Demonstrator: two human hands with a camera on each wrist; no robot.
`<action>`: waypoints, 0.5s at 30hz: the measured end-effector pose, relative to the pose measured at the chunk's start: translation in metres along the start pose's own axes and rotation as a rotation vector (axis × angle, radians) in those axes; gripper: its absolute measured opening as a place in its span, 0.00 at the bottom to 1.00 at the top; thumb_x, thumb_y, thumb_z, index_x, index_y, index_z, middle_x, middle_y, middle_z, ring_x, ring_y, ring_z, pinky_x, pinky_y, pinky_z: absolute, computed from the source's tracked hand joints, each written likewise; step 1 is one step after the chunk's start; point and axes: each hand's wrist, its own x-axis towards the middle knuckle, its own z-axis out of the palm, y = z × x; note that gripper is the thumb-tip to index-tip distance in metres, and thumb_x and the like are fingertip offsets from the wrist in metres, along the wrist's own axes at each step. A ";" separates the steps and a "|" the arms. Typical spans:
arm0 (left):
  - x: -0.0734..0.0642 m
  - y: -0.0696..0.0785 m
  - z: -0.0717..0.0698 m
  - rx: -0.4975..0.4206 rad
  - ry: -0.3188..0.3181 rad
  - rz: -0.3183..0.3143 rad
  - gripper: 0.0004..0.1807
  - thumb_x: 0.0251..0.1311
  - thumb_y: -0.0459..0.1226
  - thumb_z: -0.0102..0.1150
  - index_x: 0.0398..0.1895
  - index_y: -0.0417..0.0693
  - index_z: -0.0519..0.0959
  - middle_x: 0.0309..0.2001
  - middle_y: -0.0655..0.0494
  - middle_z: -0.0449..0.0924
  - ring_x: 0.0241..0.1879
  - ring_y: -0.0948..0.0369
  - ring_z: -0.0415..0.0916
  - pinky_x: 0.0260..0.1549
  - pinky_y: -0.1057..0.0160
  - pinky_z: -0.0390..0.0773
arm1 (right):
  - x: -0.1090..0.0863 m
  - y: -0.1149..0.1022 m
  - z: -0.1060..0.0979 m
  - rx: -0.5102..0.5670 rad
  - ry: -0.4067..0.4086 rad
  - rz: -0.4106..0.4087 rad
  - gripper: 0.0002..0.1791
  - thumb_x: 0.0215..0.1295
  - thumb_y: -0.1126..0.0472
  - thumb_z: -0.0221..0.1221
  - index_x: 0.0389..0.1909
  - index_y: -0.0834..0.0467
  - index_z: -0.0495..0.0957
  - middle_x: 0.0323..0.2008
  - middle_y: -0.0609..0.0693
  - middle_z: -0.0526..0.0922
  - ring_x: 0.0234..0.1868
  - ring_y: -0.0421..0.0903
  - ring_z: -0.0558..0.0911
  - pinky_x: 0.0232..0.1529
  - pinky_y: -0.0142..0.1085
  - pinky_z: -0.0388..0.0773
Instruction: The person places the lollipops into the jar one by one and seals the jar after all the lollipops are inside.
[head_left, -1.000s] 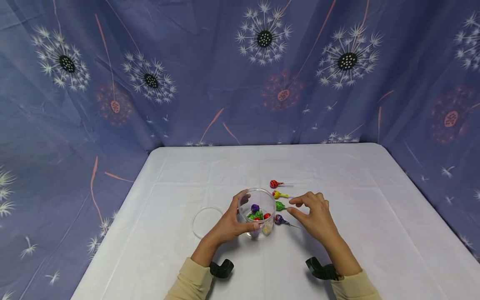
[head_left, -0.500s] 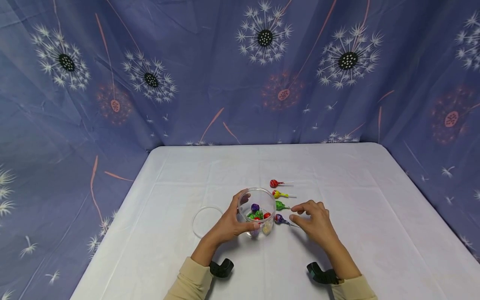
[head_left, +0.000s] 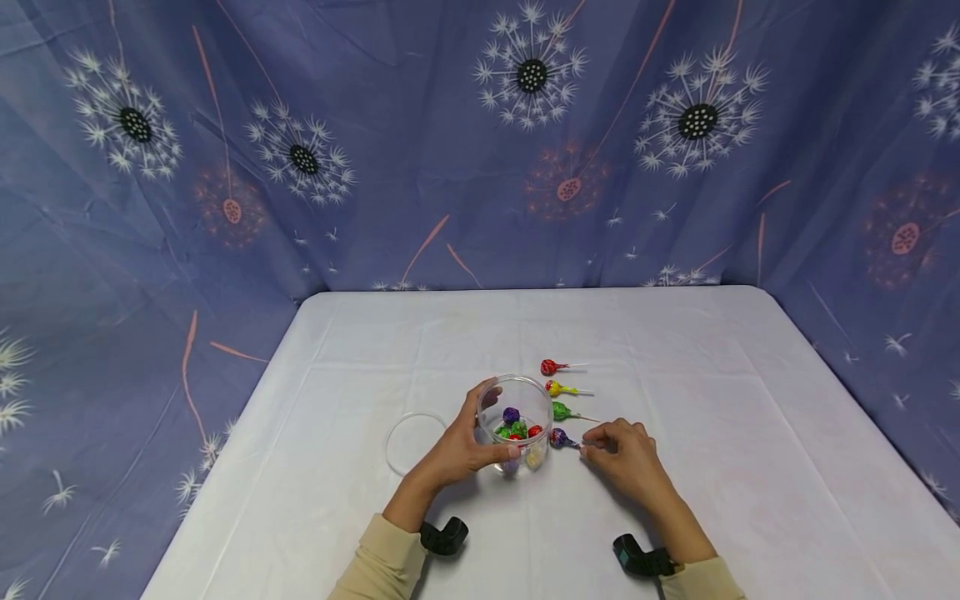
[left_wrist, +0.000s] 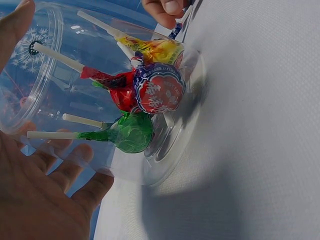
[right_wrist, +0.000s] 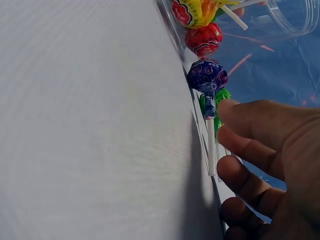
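My left hand grips a clear plastic jar by its side, thumb in front and fingers behind. Several wrapped lollipops stand inside, among them a green lollipop and a yellow lollipop. Just right of the jar, a purple lollipop lies on the table, stick to the right. My right hand is at its stick, thumb and index finger slightly parted; in the right wrist view the fingertips are beside the wrapper neck and stick, and contact is unclear. Behind it lie a green lollipop, yellow lollipop and red lollipop.
A clear round lid lies left of the jar, partly behind my left forearm. The white-covered table reaches back to a blue dandelion-print curtain. Each wrist wears a black camera mount.
My right hand has moved toward me, from the green lollipop's stick to the purple one's, and its fingertips have drawn closer together. The left hand and jar have stayed put.
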 end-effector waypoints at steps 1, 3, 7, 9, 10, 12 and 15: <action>0.000 0.000 0.000 0.002 0.001 0.001 0.53 0.45 0.51 0.72 0.70 0.73 0.47 0.72 0.47 0.55 0.72 0.51 0.53 0.69 0.43 0.52 | 0.000 0.001 0.000 0.001 -0.003 0.002 0.07 0.51 0.58 0.68 0.31 0.51 0.83 0.29 0.47 0.78 0.35 0.44 0.68 0.39 0.39 0.56; 0.000 0.000 0.001 0.005 0.001 0.003 0.53 0.45 0.51 0.72 0.70 0.73 0.47 0.72 0.47 0.55 0.72 0.51 0.54 0.69 0.43 0.52 | 0.000 0.002 0.001 0.000 -0.006 0.003 0.07 0.50 0.58 0.69 0.31 0.51 0.83 0.29 0.47 0.78 0.35 0.44 0.68 0.39 0.39 0.57; 0.000 -0.001 0.001 0.005 0.001 0.009 0.53 0.45 0.51 0.72 0.70 0.73 0.47 0.72 0.47 0.55 0.72 0.51 0.54 0.69 0.43 0.52 | -0.001 0.003 0.003 -0.012 -0.005 -0.002 0.06 0.50 0.59 0.68 0.31 0.51 0.84 0.31 0.47 0.78 0.36 0.44 0.67 0.40 0.40 0.56; 0.000 -0.001 0.001 0.002 0.001 0.009 0.53 0.45 0.51 0.72 0.70 0.72 0.47 0.72 0.47 0.55 0.72 0.51 0.54 0.69 0.43 0.52 | -0.001 0.003 0.005 -0.019 -0.001 -0.004 0.06 0.50 0.59 0.68 0.31 0.51 0.84 0.31 0.47 0.78 0.36 0.45 0.67 0.40 0.41 0.55; 0.000 -0.001 0.001 0.004 0.002 0.009 0.53 0.45 0.51 0.72 0.70 0.72 0.47 0.72 0.48 0.55 0.72 0.51 0.54 0.69 0.43 0.52 | -0.002 0.003 0.005 -0.020 0.003 -0.006 0.06 0.50 0.59 0.68 0.31 0.51 0.84 0.31 0.47 0.78 0.36 0.45 0.66 0.40 0.41 0.55; 0.000 -0.001 0.001 0.009 0.004 0.009 0.52 0.46 0.50 0.72 0.70 0.72 0.47 0.72 0.48 0.55 0.72 0.52 0.54 0.69 0.44 0.52 | -0.002 0.003 0.007 -0.027 0.013 -0.009 0.06 0.50 0.59 0.69 0.31 0.51 0.84 0.31 0.46 0.78 0.36 0.45 0.66 0.40 0.41 0.55; 0.000 -0.001 0.001 0.023 0.007 0.008 0.52 0.47 0.48 0.72 0.70 0.73 0.46 0.72 0.48 0.55 0.72 0.54 0.54 0.69 0.44 0.52 | -0.002 0.003 0.008 -0.031 0.029 -0.017 0.06 0.50 0.60 0.68 0.30 0.51 0.83 0.30 0.46 0.77 0.36 0.45 0.66 0.40 0.41 0.55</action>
